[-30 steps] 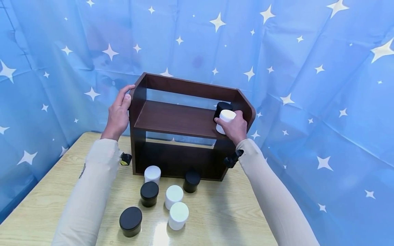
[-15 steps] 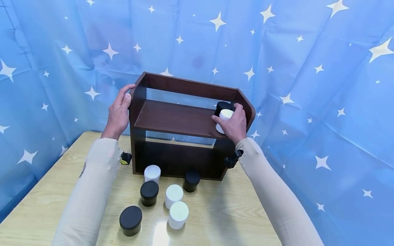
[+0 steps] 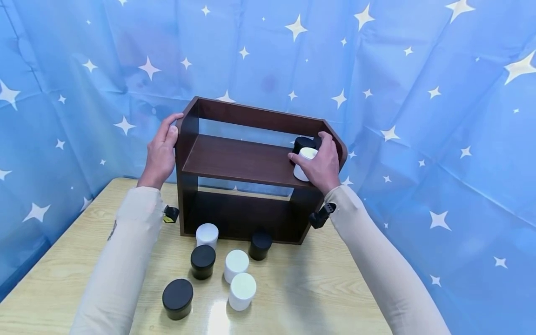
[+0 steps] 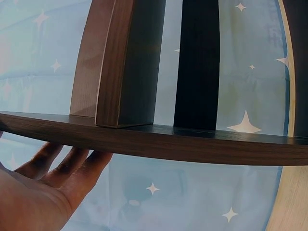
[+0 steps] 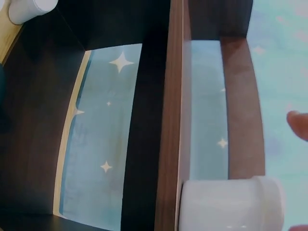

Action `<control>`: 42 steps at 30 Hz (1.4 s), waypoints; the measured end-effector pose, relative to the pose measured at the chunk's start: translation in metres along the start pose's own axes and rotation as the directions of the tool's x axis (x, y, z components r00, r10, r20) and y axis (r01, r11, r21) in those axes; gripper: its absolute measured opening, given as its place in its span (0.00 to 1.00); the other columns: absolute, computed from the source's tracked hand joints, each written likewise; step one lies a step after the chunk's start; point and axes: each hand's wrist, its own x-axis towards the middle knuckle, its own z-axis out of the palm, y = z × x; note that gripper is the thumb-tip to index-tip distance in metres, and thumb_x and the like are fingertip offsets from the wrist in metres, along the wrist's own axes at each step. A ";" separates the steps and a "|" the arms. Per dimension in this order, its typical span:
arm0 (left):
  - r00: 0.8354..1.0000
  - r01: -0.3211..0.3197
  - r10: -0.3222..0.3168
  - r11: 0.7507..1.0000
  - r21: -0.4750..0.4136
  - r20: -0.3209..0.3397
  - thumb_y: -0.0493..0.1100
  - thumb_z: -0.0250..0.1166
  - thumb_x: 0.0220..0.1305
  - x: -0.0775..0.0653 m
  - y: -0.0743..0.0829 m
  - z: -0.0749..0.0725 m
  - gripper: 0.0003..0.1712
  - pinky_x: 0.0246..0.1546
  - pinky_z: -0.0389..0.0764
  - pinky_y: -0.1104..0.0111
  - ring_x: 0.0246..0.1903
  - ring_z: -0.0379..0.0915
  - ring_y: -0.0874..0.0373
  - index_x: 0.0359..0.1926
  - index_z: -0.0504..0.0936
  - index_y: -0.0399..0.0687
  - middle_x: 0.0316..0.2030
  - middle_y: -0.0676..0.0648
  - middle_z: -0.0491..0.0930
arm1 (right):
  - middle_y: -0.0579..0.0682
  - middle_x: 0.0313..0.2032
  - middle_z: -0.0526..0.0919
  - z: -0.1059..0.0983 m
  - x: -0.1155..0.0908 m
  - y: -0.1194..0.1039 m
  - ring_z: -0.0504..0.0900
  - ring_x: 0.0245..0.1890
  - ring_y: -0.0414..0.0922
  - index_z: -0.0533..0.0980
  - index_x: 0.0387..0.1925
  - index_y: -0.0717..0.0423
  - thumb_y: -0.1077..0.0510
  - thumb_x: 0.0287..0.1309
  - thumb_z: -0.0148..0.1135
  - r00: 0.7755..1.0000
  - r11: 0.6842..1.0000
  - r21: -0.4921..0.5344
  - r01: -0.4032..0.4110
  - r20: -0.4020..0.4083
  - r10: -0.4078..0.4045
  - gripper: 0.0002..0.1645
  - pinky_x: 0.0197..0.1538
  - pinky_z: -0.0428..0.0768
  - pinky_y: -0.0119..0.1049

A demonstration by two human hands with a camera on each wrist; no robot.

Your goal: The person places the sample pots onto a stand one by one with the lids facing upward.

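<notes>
A dark brown two-tier wooden shelf [image 3: 234, 158] stands on the table. My left hand [image 3: 160, 153] rests against the outer face of its left side panel; in the left wrist view the fingers [image 4: 89, 175] lie nearly straight against that panel. On the upper board, at the right end, a white lidded jar [image 3: 302, 173] stands upright in front of a black jar [image 3: 302, 143]. Around the white jar my right hand [image 3: 322, 163] is spread, thumb to its left and fingers raised behind it. A fingertip [image 5: 299, 126] is apart from the white jar [image 5: 226, 204] in the right wrist view.
Several black and white jars stand on the wooden table [image 3: 335, 279] before the shelf, among them a black jar [image 3: 177, 298] and a white jar [image 3: 242, 291]. A blue star-patterned curtain [image 3: 268, 56] hangs behind and at both sides.
My right hand's fingers have opened and risen off the white jar, which stays in place on the upper board. The left hand has stayed on the side panel.
</notes>
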 end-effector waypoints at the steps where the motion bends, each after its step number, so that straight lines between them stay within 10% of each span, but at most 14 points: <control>1: 1.000 0.002 -0.002 1.000 -0.001 0.000 0.64 0.36 0.78 0.000 0.000 0.000 0.24 0.70 0.61 0.39 0.67 0.62 0.45 0.71 0.59 0.87 0.68 0.43 0.68 | 0.56 0.74 0.62 0.000 -0.001 -0.001 0.64 0.72 0.54 0.54 0.75 0.52 0.36 0.51 0.73 1.000 1.000 0.000 0.009 -0.002 -0.009 0.58 0.74 0.66 0.57; 15: 1.000 -0.003 0.003 1.000 -0.002 -0.002 0.64 0.36 0.78 0.001 0.000 -0.001 0.24 0.70 0.62 0.40 0.67 0.63 0.45 0.72 0.60 0.85 0.68 0.43 0.68 | 0.50 0.73 0.67 -0.001 -0.018 -0.014 0.64 0.75 0.49 0.60 0.72 0.48 0.39 0.50 0.76 0.984 0.969 0.167 0.180 -0.025 -0.179 0.53 0.75 0.65 0.55; 29: 1.000 0.003 -0.003 1.000 -0.019 -0.004 0.63 0.36 0.79 0.001 -0.001 0.000 0.24 0.69 0.63 0.40 0.66 0.63 0.46 0.71 0.60 0.86 0.68 0.43 0.68 | 0.49 0.67 0.76 0.000 -0.047 -0.023 0.75 0.68 0.43 0.65 0.68 0.54 0.54 0.51 0.78 0.929 0.848 0.392 0.357 -0.055 -0.366 0.45 0.72 0.72 0.47; 42: 1.000 0.001 -0.001 1.000 -0.006 -0.012 0.63 0.37 0.79 0.002 0.000 0.000 0.24 0.71 0.61 0.40 0.68 0.62 0.46 0.71 0.60 0.86 0.69 0.44 0.68 | 0.52 0.68 0.75 0.010 -0.070 -0.018 0.75 0.68 0.46 0.65 0.69 0.53 0.64 0.49 0.77 0.881 0.735 0.606 0.304 0.113 -0.459 0.47 0.70 0.74 0.46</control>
